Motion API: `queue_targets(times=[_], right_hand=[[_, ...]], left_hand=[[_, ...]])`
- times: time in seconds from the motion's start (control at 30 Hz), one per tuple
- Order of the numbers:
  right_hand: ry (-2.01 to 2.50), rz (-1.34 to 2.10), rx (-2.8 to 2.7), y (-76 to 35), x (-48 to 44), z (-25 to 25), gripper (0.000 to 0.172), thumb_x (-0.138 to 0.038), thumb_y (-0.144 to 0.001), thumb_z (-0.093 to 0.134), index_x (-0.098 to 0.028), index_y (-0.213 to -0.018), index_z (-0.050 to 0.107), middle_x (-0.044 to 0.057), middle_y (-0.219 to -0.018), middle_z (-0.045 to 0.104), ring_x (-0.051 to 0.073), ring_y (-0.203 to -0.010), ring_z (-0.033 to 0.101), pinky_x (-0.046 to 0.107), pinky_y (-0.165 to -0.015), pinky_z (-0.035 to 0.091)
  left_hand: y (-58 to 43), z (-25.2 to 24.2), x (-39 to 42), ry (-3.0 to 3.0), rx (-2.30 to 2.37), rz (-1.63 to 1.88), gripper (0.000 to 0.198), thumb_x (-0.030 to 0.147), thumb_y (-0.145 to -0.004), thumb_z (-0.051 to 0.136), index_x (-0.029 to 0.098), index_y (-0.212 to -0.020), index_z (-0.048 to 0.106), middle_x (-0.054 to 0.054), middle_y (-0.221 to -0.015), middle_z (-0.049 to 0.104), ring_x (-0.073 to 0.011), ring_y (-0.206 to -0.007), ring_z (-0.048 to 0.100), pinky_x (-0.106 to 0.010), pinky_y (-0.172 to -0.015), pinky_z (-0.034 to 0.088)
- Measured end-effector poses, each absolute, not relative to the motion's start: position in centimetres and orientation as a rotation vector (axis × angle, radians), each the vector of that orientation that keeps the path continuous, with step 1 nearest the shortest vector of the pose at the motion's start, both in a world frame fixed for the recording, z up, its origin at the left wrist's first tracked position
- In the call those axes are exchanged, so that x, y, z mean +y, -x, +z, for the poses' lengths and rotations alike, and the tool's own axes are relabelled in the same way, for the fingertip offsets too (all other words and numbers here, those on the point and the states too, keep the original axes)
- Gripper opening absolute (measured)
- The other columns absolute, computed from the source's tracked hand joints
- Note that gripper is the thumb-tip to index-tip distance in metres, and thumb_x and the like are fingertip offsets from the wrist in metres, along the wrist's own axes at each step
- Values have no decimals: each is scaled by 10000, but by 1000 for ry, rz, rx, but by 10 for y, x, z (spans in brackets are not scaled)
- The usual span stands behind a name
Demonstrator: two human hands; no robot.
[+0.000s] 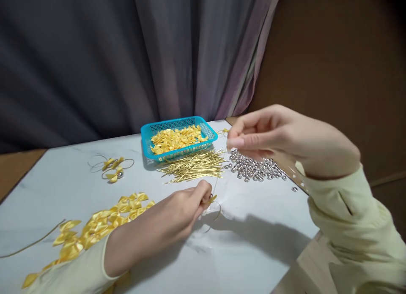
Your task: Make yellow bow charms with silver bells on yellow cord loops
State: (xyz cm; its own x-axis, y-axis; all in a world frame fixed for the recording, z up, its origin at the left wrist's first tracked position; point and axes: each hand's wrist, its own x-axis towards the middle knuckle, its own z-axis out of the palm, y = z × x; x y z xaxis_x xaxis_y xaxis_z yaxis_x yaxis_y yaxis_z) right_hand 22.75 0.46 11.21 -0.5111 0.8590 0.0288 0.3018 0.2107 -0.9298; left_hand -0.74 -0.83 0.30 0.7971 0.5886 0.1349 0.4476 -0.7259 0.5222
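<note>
My left hand [184, 207] is closed in a pinch near the middle of the white table, holding a yellow ribbon bow [213, 199] with a small silver piece and a curved cord [218, 211] hanging from it. Most of the bow is hidden by the fingers. Raised to the right, my right hand [275, 135] has its thumb and forefinger pressed together on a thin, pale thread [216, 185], which runs faintly down toward the bow. Just beyond the left hand lies a pile of gold twist ties [193, 166]. Silver beads [253, 166] are heaped below my right hand.
A blue basket [146, 142] of small yellow bows stands at the back. Loose yellow bows [104, 220] spread beside my left forearm. Bows with cord loops [114, 169] lie at the left, and a single cord [34, 243] lies nearer. A grey curtain [165, 53] hangs behind.
</note>
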Motion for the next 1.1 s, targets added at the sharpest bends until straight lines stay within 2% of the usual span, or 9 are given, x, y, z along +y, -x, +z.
queue_targets(times=[0.13, 0.33, 0.43, 0.6, 0.7, 0.87, 1.1], right_hand=[[1075, 1222, -2065, -227, 38, 118, 244, -356, -777, 733, -155, -683, 633, -19, -534, 498, 48, -452, 386, 208, -414, 246], [1109, 1111, -2175, -227, 72, 113, 277, -378, -773, 733, -161, -643, 619, -26, -495, 492, 40, -417, 352, 205, -386, 232], [1130, 1098, -2179, -234, 89, 114, 257, -353, -772, 738, -159, -643, 629, -19, -489, 495, 49, -419, 376, 203, -377, 259], [1121, 1147, -2013, -250, 119, 117, 174, -241, -756, 753, -147, -666, 637, -3, -534, 548, 82, -485, 484, 211, -438, 391], [1170, 1166, -1905, -258, 132, 117, 140, -186, -769, 739, -138, -681, 641, 4, -565, 572, 80, -501, 514, 217, -487, 434], [1187, 1138, -1780, -271, 145, 110, 85, -141, -773, 726, -126, -729, 655, 0, -562, 577, 77, -495, 533, 221, -524, 472], [1123, 1014, -1727, -280, 152, 100, 72, -87, -782, 669, -124, -726, 642, -36, -546, 573, 53, -492, 548, 198, -531, 516]], left_hand=[[6, 5, -11, -2531, 710, 410, 157, 68, -878, 389, 220, -915, 405, 24, -744, 539, -117, -595, 518, -237, -554, 384], [4, 10, -11, -2586, 521, 367, 273, 68, -924, 365, 214, -1135, 459, -25, -906, 616, -145, -755, 588, -250, -645, 435], [5, 12, -11, -2605, 504, 358, 209, 135, -966, 352, 205, -1090, 506, -39, -915, 645, -151, -760, 610, -253, -645, 446], [5, 16, -13, -2579, 496, 384, 189, 163, -970, 394, 201, -953, 579, -16, -810, 654, -131, -690, 611, -233, -607, 446], [5, 18, -15, -2549, 459, 454, 191, 152, -960, 420, 206, -979, 602, -18, -809, 669, -130, -685, 623, -228, -612, 466], [7, 21, -15, -2542, 390, 458, 279, 129, -950, 451, 198, -1194, 567, -53, -951, 702, -155, -800, 664, -248, -687, 503], [10, 30, -14, -2537, 269, 411, 325, 12, -897, 448, 138, -1118, 650, -70, -910, 725, -164, -824, 659, -253, -688, 510]])
